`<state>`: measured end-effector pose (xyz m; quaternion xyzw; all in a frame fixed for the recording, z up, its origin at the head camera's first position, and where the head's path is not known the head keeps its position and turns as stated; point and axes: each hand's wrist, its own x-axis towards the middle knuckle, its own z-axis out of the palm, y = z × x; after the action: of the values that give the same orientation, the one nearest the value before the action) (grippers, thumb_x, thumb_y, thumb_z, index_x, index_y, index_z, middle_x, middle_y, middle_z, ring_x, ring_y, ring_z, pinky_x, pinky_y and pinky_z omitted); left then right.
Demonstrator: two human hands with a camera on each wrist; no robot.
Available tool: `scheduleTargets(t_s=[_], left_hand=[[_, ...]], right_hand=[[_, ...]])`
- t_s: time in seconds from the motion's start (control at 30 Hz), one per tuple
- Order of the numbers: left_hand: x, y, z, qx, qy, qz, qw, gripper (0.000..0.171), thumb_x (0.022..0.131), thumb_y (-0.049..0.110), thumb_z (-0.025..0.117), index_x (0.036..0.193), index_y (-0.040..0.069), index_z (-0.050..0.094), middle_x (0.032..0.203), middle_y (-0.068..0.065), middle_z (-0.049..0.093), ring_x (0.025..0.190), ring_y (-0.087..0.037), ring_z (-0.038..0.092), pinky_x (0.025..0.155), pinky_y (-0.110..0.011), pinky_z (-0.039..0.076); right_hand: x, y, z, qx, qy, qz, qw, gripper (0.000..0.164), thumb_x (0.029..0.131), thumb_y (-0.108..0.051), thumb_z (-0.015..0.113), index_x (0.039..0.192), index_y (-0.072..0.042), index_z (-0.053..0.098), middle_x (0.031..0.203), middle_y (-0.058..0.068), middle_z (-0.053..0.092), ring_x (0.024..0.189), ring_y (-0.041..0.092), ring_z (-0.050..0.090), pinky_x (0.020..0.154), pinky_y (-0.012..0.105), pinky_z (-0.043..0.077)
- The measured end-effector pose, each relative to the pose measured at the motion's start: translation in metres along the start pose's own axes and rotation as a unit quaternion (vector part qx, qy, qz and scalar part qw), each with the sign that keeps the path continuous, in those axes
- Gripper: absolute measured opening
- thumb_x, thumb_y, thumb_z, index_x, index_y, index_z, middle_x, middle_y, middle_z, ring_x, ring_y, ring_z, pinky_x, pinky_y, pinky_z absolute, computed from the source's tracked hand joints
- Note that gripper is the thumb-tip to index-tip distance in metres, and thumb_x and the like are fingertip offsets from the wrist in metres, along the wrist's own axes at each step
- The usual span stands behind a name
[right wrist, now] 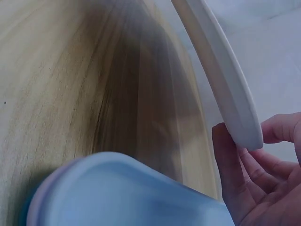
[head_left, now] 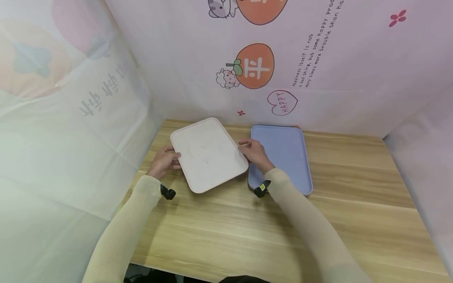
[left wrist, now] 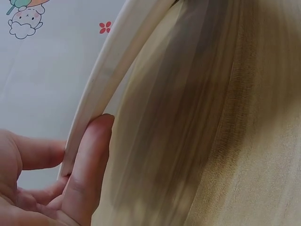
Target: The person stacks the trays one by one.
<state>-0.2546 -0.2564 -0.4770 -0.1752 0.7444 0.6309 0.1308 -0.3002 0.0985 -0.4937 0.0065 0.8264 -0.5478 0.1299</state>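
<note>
A white rectangular tray with rounded corners (head_left: 209,155) is held tilted above the table, its shadow falling on the wood. My left hand (head_left: 164,160) pinches its left edge; in the left wrist view the tray's rim (left wrist: 101,80) sits between the digits. At the opposite edge, my right hand (head_left: 255,153) grips the rim near a corner, which the right wrist view shows with the white tray (right wrist: 225,75) between thumb and fingers. Under my right forearm lies a blue tray (head_left: 286,155), partly covered by that wrist.
Beneath the blue tray's rim, the right wrist view shows a pinkish edge (right wrist: 35,205) and a teal one, like a stack. The wooden table (head_left: 354,181) meets a printed cloth wall (head_left: 336,106) at the back, with a white cloth (head_left: 70,157) on the left.
</note>
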Motion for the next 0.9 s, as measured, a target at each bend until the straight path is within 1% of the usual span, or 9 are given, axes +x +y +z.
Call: scheduleTargets(t_s=[0.1, 0.2, 0.27, 0.37, 0.5, 0.67, 0.8, 0.9], left_hand=[[-0.002, 0.001, 0.002, 0.012, -0.009, -0.002, 0.9999, 0.063, 0.109, 0.013, 0.063, 0.165, 0.001, 0.036, 0.109, -0.008, 0.068, 0.085, -0.012, 0.072, 0.106, -0.041, 0.066], [-0.002, 0.002, 0.004, 0.02, -0.017, -0.001, 0.9996, 0.064, 0.109, 0.014, 0.063, 0.166, 0.001, 0.036, 0.112, -0.01, 0.069, 0.085, -0.013, 0.073, 0.094, -0.034, 0.069], [-0.002, 0.003, 0.005, 0.024, -0.02, 0.001, 0.9995, 0.064, 0.109, 0.014, 0.063, 0.165, 0.001, 0.036, 0.113, -0.012, 0.069, 0.084, -0.013, 0.073, 0.088, -0.03, 0.07], [-0.002, 0.003, 0.006, 0.03, -0.026, 0.002, 0.9992, 0.064, 0.109, 0.014, 0.063, 0.166, 0.002, 0.036, 0.113, -0.013, 0.069, 0.084, -0.013, 0.073, 0.083, -0.027, 0.07], [0.0, 0.003, 0.008, 0.037, -0.034, 0.004, 0.9987, 0.065, 0.109, 0.015, 0.063, 0.167, 0.002, 0.035, 0.111, -0.011, 0.071, 0.084, -0.014, 0.074, 0.084, -0.028, 0.07], [0.001, 0.003, 0.008, 0.042, -0.042, 0.006, 0.9982, 0.066, 0.109, 0.016, 0.063, 0.167, 0.004, 0.034, 0.107, -0.008, 0.074, 0.084, -0.014, 0.076, 0.082, -0.028, 0.07], [0.0, 0.004, 0.009, 0.044, -0.045, 0.007, 0.998, 0.067, 0.109, 0.017, 0.063, 0.168, 0.004, 0.034, 0.105, -0.007, 0.076, 0.084, -0.013, 0.077, 0.08, -0.027, 0.07], [0.0, 0.005, 0.01, 0.041, -0.045, 0.005, 0.9981, 0.068, 0.109, 0.019, 0.064, 0.169, 0.006, 0.033, 0.107, -0.008, 0.076, 0.085, -0.013, 0.077, 0.081, -0.028, 0.07]], right_hand=[[-0.001, 0.001, -0.002, 0.006, -0.006, 0.004, 1.0, 0.039, 0.108, -0.027, 0.064, 0.143, -0.009, 0.068, 0.134, 0.019, 0.074, 0.094, 0.023, 0.073, 0.065, 0.023, 0.059], [-0.001, 0.002, -0.003, 0.008, -0.01, 0.008, 1.0, 0.038, 0.107, -0.027, 0.066, 0.142, -0.01, 0.068, 0.131, 0.019, 0.074, 0.086, 0.019, 0.071, 0.062, 0.023, 0.06], [-0.002, 0.003, -0.004, 0.004, -0.013, 0.009, 1.0, 0.039, 0.107, -0.027, 0.066, 0.142, -0.01, 0.068, 0.131, 0.019, 0.074, 0.085, 0.019, 0.071, 0.063, 0.024, 0.061], [-0.004, 0.004, -0.007, -0.001, -0.021, 0.009, 1.0, 0.041, 0.107, -0.026, 0.065, 0.144, -0.009, 0.068, 0.133, 0.02, 0.074, 0.087, 0.02, 0.072, 0.066, 0.024, 0.062], [-0.006, 0.006, -0.011, -0.015, -0.042, 0.0, 0.999, 0.043, 0.107, -0.023, 0.064, 0.148, -0.009, 0.066, 0.134, 0.021, 0.073, 0.088, 0.022, 0.072, 0.066, 0.026, 0.064], [-0.008, 0.008, -0.014, -0.04, -0.068, -0.017, 0.997, 0.045, 0.107, -0.02, 0.064, 0.152, -0.01, 0.063, 0.128, 0.021, 0.074, 0.084, 0.021, 0.072, 0.064, 0.029, 0.064], [-0.009, 0.01, -0.015, -0.039, -0.074, -0.025, 0.996, 0.046, 0.107, -0.017, 0.063, 0.152, -0.008, 0.062, 0.124, 0.021, 0.074, 0.083, 0.022, 0.071, 0.063, 0.031, 0.065], [-0.01, 0.011, -0.016, -0.04, -0.074, -0.029, 0.996, 0.045, 0.107, -0.015, 0.061, 0.151, -0.008, 0.062, 0.121, 0.02, 0.073, 0.085, 0.024, 0.07, 0.064, 0.032, 0.066]])
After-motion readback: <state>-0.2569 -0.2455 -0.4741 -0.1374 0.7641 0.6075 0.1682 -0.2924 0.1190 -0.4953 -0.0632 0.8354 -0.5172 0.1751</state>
